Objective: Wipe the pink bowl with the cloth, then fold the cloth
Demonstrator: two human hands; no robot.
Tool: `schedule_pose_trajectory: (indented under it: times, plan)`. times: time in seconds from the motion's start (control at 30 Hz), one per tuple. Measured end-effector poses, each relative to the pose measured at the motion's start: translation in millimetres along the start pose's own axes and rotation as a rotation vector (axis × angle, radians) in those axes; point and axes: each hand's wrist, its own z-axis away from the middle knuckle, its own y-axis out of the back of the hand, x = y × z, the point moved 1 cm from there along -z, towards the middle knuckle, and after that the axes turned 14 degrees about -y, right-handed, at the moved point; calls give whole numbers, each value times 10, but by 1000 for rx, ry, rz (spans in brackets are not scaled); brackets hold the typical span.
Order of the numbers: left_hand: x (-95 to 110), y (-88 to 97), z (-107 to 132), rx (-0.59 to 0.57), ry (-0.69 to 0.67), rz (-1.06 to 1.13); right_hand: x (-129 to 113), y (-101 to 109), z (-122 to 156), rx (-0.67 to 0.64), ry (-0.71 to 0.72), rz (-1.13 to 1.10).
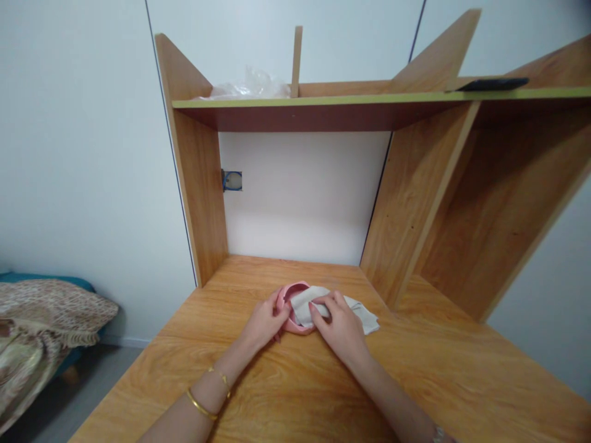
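A pink round item (299,330) with a raised rim and a dark hollow, perhaps a pouch or a shallow case, lies on the wooden desk (277,381). My left hand (265,320) grips its left rim, the thumb reaching over the edge. A pale grey-white cloth (305,303) lies partly within the hollow and trails out to the right onto the desk. Thumb and fingers of my right hand (339,323) pinch this cloth over the right side of the pink item. What lies under the cloth is hidden.
Wooden side panels (203,197) and an overhead shelf (323,101) frame the desk. On the shelf rest a clear plastic bag (252,86) and a flat black object (494,84). An open wall socket box (232,181) shows blue wire. A bed with a patterned blanket (50,314) stands at left.
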Motion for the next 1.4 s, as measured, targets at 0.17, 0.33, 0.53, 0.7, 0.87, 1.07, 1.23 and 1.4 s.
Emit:
schedule_pose_trajectory:
  times: [0.17, 0.33, 0.53, 0.7, 0.87, 1.07, 1.23, 1.4]
  plan:
    - [112, 4, 25, 48, -122, -291, 132, -174, -48, 91, -138, -239]
    - [214, -32, 55, -13, -181, -452, 269, -247, -76, -57, -267, -282]
    - [217, -47, 57, 8, -123, -334, 326, -240, -80, 14, -261, -187]
    - [186, -137, 77, 58, -143, -34, 312, -320, -59, 21, -336, -316]
    - [195, -228, 66, 84, -200, 98, 352, -488, -63, 18, -325, -512]
    - [231, -152, 48, 94, -183, -37, 381, -503, -99, -50, -350, -531]
    - [305, -104, 80, 53, -168, -242, 236, -218, -95, 43, -326, -326]
    - [348, -64, 100, -10, -148, -381, 130, -54, -50, 52, -298, -177]
